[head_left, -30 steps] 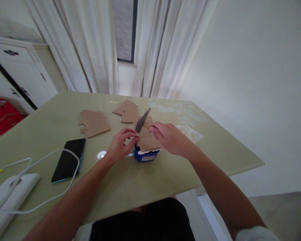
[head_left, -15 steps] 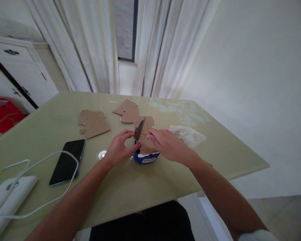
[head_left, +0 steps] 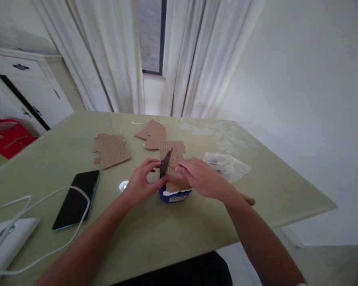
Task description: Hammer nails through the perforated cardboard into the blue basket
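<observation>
A hammer [head_left: 166, 161] with a dark metal head and a wooden handle lies across the top of a small blue box [head_left: 175, 197]. My right hand [head_left: 201, 176] is closed round the handle, whose end shows beyond my forearm. My left hand [head_left: 144, 180] grips the box's left side, thumb on its near top edge and fingers curled beside the hammer head; the fingertips are partly hidden. Brown cardboard [head_left: 179, 183] covers the box top under the hammer. Behind it is a cardboard piece [head_left: 173, 149] marked with rows of small dots.
Other cardboard pieces [head_left: 115, 151] and torn cardboard [head_left: 155, 136] lie farther back. A crumpled clear plastic bag [head_left: 228, 166] is at right. On the left are a black phone [head_left: 77, 198], a white cable [head_left: 56, 248], a white power strip [head_left: 14, 238] and a small white round object [head_left: 123, 185].
The view has shifted slightly, so the table and things on it appear a little lower. Both hands keep their places on the box and hammer; the hammer head has barely moved.
</observation>
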`<control>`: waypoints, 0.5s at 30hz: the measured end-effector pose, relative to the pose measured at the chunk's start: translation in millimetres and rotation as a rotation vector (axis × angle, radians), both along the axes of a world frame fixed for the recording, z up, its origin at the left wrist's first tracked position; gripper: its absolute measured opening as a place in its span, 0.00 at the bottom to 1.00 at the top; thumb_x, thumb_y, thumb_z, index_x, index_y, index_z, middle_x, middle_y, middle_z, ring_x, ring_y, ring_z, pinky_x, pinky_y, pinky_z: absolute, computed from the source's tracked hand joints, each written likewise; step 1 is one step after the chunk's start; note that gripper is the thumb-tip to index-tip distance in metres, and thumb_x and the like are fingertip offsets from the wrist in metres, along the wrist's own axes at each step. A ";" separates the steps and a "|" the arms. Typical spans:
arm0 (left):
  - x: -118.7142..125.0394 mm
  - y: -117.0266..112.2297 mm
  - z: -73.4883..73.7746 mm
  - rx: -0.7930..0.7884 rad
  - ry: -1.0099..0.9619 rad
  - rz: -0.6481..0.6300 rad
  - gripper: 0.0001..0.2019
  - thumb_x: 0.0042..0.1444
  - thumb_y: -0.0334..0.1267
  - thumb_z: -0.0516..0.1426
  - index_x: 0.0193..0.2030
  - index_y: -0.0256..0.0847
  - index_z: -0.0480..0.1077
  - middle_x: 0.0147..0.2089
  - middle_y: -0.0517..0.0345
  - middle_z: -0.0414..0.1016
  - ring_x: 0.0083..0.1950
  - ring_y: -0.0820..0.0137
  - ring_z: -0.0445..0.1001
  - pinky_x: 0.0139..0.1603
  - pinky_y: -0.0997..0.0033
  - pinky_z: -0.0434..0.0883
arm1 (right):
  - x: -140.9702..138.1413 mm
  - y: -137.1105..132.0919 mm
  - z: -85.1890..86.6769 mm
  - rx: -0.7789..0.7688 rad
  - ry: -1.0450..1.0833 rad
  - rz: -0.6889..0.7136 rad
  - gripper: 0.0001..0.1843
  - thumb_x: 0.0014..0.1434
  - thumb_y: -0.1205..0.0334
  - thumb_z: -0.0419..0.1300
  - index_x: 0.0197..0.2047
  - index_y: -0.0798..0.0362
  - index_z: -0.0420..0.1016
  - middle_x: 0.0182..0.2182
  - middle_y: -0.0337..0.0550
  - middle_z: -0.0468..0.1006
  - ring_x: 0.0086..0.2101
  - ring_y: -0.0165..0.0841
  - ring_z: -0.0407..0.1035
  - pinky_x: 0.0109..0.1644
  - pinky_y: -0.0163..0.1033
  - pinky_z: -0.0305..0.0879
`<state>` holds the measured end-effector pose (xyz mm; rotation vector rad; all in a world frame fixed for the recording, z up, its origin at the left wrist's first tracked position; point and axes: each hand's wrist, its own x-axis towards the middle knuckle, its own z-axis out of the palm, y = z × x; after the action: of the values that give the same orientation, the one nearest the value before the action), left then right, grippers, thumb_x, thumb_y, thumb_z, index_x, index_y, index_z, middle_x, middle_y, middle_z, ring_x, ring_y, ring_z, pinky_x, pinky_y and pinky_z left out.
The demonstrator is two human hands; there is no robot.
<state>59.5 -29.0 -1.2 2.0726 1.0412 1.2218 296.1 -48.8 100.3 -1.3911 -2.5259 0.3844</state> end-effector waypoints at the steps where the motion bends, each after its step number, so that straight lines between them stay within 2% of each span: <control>1: 0.2 -0.2 -1.0 -0.023 -0.023 -0.013 0.16 0.62 0.41 0.67 0.57 0.46 0.79 0.60 0.49 0.78 0.56 0.59 0.79 0.53 0.58 0.80 | 4.1 3.5 -1.1 -0.023 0.099 -0.019 0.17 0.80 0.57 0.50 0.41 0.53 0.74 0.34 0.43 0.78 0.35 0.34 0.70 0.42 0.40 0.58; 4: 0.3 -0.8 -5.5 -0.108 -0.096 -0.024 0.22 0.63 0.42 0.67 0.63 0.49 0.75 0.69 0.47 0.71 0.58 0.60 0.79 0.56 0.57 0.81 | 20.0 14.4 -8.2 -0.175 0.539 -0.103 0.19 0.78 0.51 0.52 0.38 0.52 0.73 0.27 0.35 0.69 0.26 0.29 0.62 0.32 0.37 0.56; 7: -0.2 -1.8 -10.3 -0.206 -0.133 -0.018 0.26 0.64 0.44 0.67 0.68 0.52 0.72 0.74 0.47 0.65 0.57 0.62 0.80 0.58 0.55 0.81 | 36.8 22.8 -23.2 -0.370 1.044 -0.189 0.21 0.74 0.42 0.58 0.45 0.52 0.76 0.26 0.31 0.63 0.20 0.25 0.52 0.21 0.33 0.47; 9: -0.2 -3.1 -12.6 -0.251 -0.145 -0.024 0.26 0.64 0.44 0.68 0.68 0.53 0.71 0.76 0.47 0.63 0.59 0.60 0.79 0.59 0.54 0.81 | 46.5 27.2 -35.2 -0.461 1.279 -0.228 0.23 0.67 0.38 0.65 0.46 0.51 0.77 0.26 0.30 0.62 0.18 0.23 0.47 0.18 0.32 0.41; 12: 0.6 -5.8 -14.9 -0.292 -0.161 -0.047 0.28 0.62 0.44 0.69 0.68 0.54 0.71 0.78 0.46 0.60 0.68 0.54 0.74 0.63 0.52 0.80 | 56.2 34.1 -50.5 -0.550 1.460 -0.278 0.24 0.59 0.39 0.72 0.44 0.52 0.77 0.25 0.28 0.60 0.17 0.21 0.43 0.15 0.30 0.39; 15: 0.6 -8.6 -17.1 -0.329 -0.183 -0.074 0.29 0.63 0.43 0.68 0.70 0.55 0.70 0.80 0.46 0.57 0.74 0.50 0.69 0.66 0.50 0.78 | 57.4 41.5 -61.7 -0.590 1.526 -0.316 0.24 0.57 0.42 0.75 0.42 0.51 0.76 0.25 0.27 0.60 0.18 0.21 0.41 0.14 0.28 0.40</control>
<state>60.1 -37.6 -18.4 1.7001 0.9956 1.0967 353.5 -7.3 38.5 -0.9016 -0.9451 1.4628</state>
